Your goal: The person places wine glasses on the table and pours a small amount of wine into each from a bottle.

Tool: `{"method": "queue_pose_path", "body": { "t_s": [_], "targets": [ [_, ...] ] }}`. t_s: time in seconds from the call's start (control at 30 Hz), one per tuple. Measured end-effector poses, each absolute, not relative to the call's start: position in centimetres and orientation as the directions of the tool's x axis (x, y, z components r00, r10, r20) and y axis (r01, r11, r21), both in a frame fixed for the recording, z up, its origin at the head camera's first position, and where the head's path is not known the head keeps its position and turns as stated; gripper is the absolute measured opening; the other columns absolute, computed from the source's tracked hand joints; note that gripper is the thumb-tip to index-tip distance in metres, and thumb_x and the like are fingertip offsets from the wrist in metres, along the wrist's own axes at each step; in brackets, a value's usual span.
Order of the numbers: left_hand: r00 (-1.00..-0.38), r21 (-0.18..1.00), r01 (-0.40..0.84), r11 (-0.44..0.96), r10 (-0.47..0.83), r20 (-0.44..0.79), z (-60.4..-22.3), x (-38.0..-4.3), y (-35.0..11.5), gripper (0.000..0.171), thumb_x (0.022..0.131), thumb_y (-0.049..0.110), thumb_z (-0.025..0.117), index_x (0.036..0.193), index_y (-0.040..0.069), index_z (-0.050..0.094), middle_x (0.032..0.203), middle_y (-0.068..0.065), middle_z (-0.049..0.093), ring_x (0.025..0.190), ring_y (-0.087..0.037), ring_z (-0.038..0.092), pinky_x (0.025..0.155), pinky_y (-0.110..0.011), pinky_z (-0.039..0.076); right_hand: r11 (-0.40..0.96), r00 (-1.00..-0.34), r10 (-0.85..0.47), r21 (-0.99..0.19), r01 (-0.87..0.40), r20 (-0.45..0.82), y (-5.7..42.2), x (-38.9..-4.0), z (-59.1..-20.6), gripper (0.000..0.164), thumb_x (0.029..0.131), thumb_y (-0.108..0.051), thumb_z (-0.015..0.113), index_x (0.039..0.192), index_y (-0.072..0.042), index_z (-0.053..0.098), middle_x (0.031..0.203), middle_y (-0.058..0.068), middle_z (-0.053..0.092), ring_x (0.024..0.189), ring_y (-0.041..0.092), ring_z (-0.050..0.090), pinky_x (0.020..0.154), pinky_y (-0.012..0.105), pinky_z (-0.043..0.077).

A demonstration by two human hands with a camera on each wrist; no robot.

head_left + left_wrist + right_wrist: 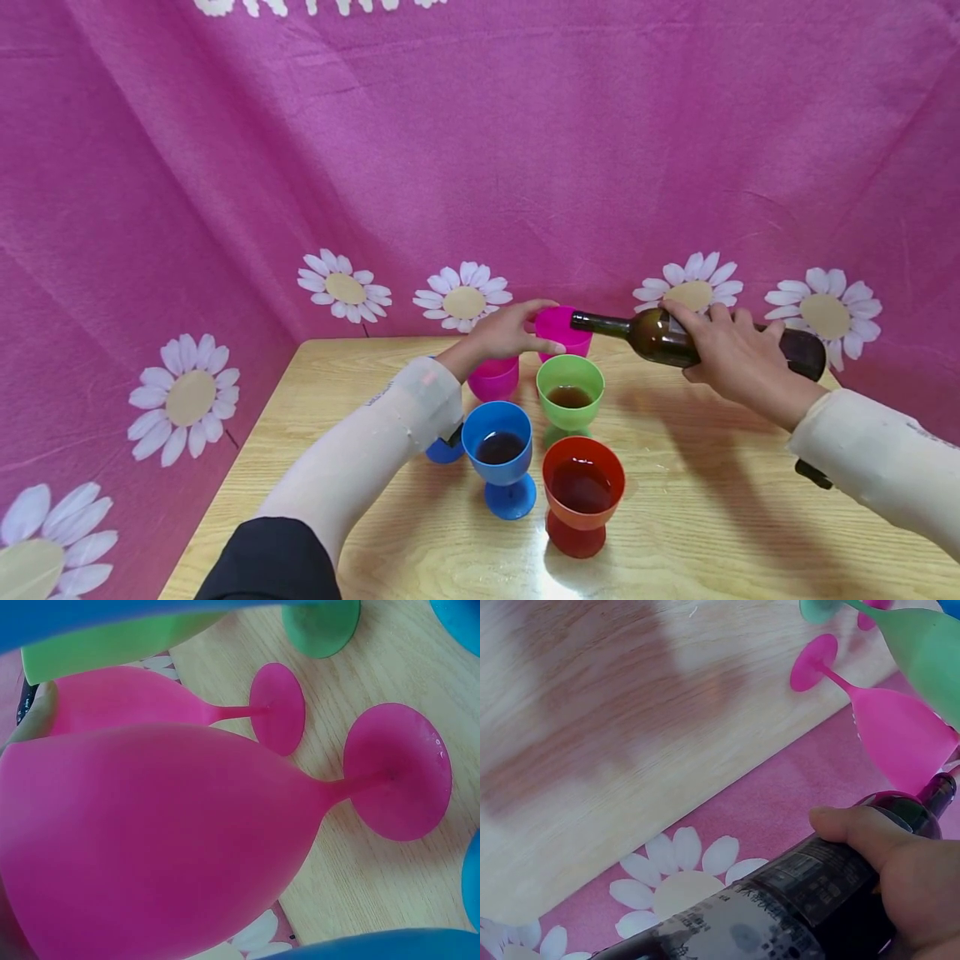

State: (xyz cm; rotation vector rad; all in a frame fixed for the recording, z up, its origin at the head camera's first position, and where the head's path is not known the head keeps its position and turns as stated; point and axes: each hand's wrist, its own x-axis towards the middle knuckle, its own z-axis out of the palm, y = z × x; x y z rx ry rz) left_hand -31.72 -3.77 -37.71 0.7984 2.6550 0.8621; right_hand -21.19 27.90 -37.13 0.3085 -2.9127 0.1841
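At the back of the table, my left hand [510, 331] grips the rim of the far pink goblet [551, 327], thumb on the near side. A fingertip [45, 709] shows at that goblet's rim in the left wrist view. My right hand [738, 350] holds a dark wine bottle [660, 337] tilted nearly level. The bottle's mouth overlaps the goblet's rim, and no stream of liquid shows. In the right wrist view my thumb lies along the bottle near its shoulder. Another pink goblet [495, 379] stands under my left wrist, partly hidden.
Closer in stand a green goblet [570, 371], a blue goblet [498, 417] and a red goblet [577, 517], each with dark liquid inside. A second blue goblet [445, 451] is mostly covered by my left sleeve. Behind the wooden table [712, 517] hangs a pink cloth with daisies.
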Motion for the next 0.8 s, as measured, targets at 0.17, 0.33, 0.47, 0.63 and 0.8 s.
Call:
{"method": "queue_pose_path", "body": {
  "t_s": [0.17, 0.33, 0.47, 0.63, 0.8],
  "targets": [
    [-0.823, 0.597, 0.424, 0.68, 0.564, -0.058, -37.64, -31.64, -3.82, 0.085, 0.086, 0.054, 0.08, 0.158, 0.028, 0.042, 0.152, -0.007, 0.054, 0.136, -0.028, 0.054, 0.104, -0.049, 0.051, 0.97, -0.955, -0.198, -0.096, -0.223, 0.22, 27.85, -21.2, -36.96, 0.099, 0.074, -0.022, 0.092, 0.155, -0.029, 0.035, 0.107, 0.031, 0.054, 0.091, 0.055, 0.052, 0.063, 0.068, 0.037],
    [-0.822, 0.603, 0.424, 0.675, 0.567, -0.057, -37.58, -31.58, -3.87, 0.084, 0.086, 0.053, 0.08, 0.158, 0.028, 0.043, 0.153, -0.007, 0.053, 0.136, -0.028, 0.054, 0.104, -0.049, 0.051, 0.97, -0.953, -0.205, -0.086, -0.229, 0.225, 27.85, -21.21, -36.79, 0.099, 0.074, -0.022, 0.092, 0.155, -0.029, 0.036, 0.105, 0.03, 0.054, 0.088, 0.053, 0.051, 0.063, 0.067, 0.037],
    [-0.821, 0.605, 0.423, 0.674, 0.567, -0.057, -37.6, -31.58, -3.87, 0.084, 0.086, 0.053, 0.08, 0.157, 0.028, 0.043, 0.153, -0.006, 0.053, 0.136, -0.028, 0.054, 0.105, -0.049, 0.05, 0.97, -0.95, -0.208, -0.076, -0.231, 0.233, 27.85, -21.25, -36.71, 0.098, 0.073, -0.022, 0.092, 0.155, -0.028, 0.037, 0.103, 0.03, 0.054, 0.087, 0.053, 0.052, 0.062, 0.068, 0.036],
    [-0.821, 0.6, 0.427, 0.677, 0.568, -0.057, -37.62, -31.57, -3.87, 0.084, 0.086, 0.053, 0.079, 0.157, 0.028, 0.043, 0.154, -0.006, 0.052, 0.136, -0.028, 0.054, 0.105, -0.049, 0.05, 0.971, -0.95, -0.208, -0.065, -0.229, 0.233, 27.79, -21.29, -36.58, 0.097, 0.073, -0.021, 0.091, 0.154, -0.028, 0.038, 0.102, 0.03, 0.054, 0.088, 0.053, 0.053, 0.063, 0.071, 0.037],
    [-0.822, 0.594, 0.428, 0.681, 0.566, -0.057, -37.66, -31.53, -3.84, 0.084, 0.086, 0.054, 0.078, 0.158, 0.029, 0.042, 0.153, -0.007, 0.053, 0.134, -0.028, 0.056, 0.103, -0.049, 0.051, 0.972, -0.952, -0.206, -0.067, -0.226, 0.224, 27.72, -21.26, -36.35, 0.097, 0.073, -0.02, 0.091, 0.154, -0.028, 0.038, 0.103, 0.03, 0.054, 0.089, 0.054, 0.052, 0.065, 0.072, 0.036]
  ]
}}
